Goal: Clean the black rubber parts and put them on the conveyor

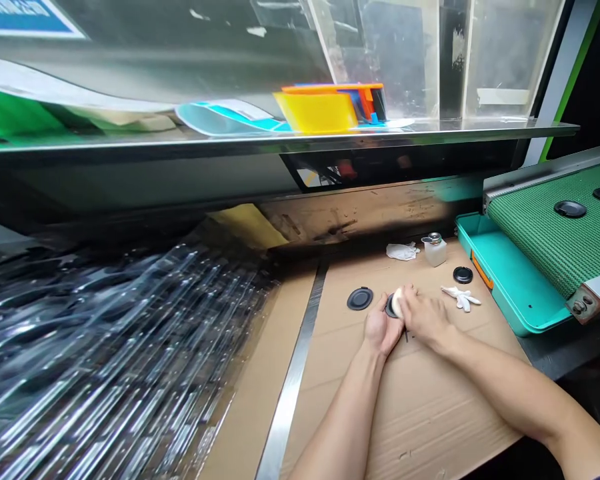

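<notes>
Over the cardboard, my left hand is closed around a small black disc, like a lid. Between the fingers of my right hand is a cream-white round pad, pressed against the disc's face. My fingers cover part of both. A larger flat black disc lies just left of my hands. To the right sit another black round lid and a white crumpled piece, perhaps a glove or cloth. Behind my hands stands a small translucent bottle with a metal top, beside a crumpled white wipe.
Clear plastic trays are stacked at left, beside a metal strip on the cardboard. At right, a teal tray sits under a green conveyor belt carrying black discs. A metal shelf with a yellow bin spans above.
</notes>
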`<state>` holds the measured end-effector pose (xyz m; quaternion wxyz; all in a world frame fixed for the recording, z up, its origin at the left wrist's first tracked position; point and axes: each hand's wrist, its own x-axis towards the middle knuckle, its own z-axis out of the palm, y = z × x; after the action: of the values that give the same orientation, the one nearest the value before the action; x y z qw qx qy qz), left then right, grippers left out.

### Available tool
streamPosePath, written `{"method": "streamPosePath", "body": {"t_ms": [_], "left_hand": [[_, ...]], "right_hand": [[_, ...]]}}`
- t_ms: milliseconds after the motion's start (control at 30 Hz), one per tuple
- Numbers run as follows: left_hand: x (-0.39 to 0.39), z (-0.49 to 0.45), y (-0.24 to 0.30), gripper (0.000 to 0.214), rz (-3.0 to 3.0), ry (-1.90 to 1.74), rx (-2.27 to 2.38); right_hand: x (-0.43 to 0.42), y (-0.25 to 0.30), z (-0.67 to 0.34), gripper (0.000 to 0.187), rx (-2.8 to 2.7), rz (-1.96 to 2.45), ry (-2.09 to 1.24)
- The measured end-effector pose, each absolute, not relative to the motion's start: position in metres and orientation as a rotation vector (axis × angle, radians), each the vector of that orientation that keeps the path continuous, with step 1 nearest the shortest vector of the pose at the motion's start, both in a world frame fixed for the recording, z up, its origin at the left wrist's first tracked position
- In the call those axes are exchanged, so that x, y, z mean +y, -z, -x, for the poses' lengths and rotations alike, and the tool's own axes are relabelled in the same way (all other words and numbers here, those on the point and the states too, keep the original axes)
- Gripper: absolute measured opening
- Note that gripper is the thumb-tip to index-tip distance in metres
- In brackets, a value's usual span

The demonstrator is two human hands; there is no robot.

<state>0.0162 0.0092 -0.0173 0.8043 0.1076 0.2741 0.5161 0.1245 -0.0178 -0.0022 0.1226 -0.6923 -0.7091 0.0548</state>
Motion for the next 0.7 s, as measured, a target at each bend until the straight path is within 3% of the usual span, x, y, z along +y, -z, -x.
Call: {"method": "streamPosePath", "body": {"t_ms": [333, 433, 567, 700], "left_hand": [[0.018, 0.015, 0.008, 0.036, -0.183, -1.278, 0.605], [0.016, 0.023, 0.001, 0.041, -0.186, -1.331, 0.551], [0.008, 0.019, -0.011, 0.042, -0.177, -1.274, 0.529], [0.003, 0.011, -0.02, 0.044, -0.09, -1.168, 0.499]], "right_hand": [[-0.017, -0.015, -0.151, 0.042, -1.919, 1.958, -0.236], [-0.02, -0.021, -0.156, 0.041, -2.0, 1.92, -0.113], [-0.016, -0.031, -0.182, 0.027, -1.994, 2.144, 0.131], [-0.01, -0.036, -0.203, 0.021, -2.069, 2.33, -0.068]]}}
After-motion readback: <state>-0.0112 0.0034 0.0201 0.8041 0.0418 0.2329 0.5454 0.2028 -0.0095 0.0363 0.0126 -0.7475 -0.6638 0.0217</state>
